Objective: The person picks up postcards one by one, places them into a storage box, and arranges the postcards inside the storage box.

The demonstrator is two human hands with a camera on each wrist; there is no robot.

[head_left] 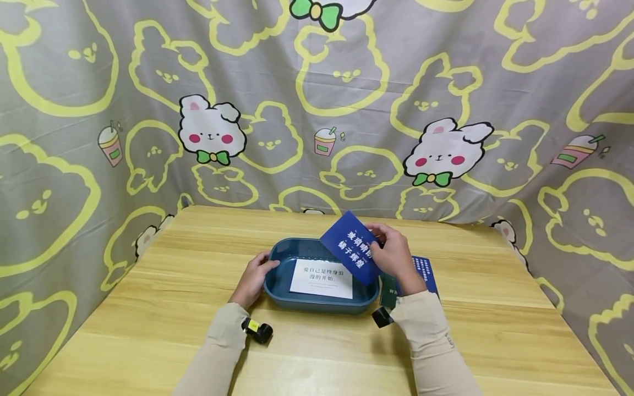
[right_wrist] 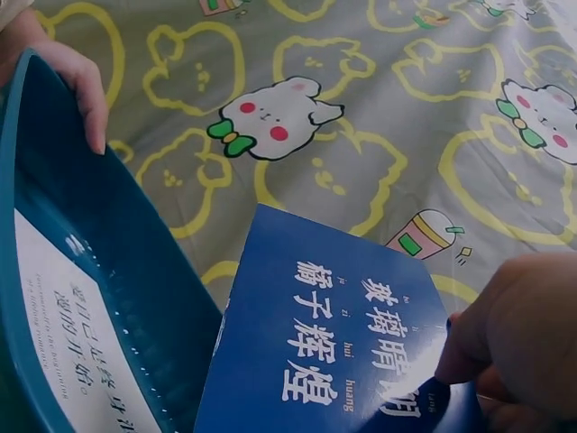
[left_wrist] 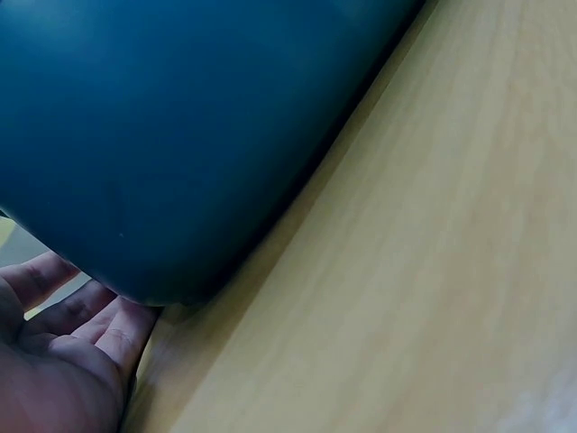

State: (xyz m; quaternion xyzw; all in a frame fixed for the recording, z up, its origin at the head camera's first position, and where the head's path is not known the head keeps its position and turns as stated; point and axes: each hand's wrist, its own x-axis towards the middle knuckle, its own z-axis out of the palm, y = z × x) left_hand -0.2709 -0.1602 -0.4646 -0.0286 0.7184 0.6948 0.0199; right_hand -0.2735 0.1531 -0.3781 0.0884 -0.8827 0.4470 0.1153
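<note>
Risk: snag or slip, right side

Tabletop carries tray. Left grip pinches its left rim; an uneven pull could shift it. Right grip pinches blue card, tilted over tray's right part; a weak pinch could drop it, a low edge could catch the rim. White card inside may get covered. Green card, right of tray: sleeve could brush it.

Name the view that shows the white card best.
The head view: the white card appears almost whole in the tray, its large print upright. The right wrist view has it closer but slanted and cut off at the bottom edge. The left wrist view shows the tray's outside, no card.
</note>
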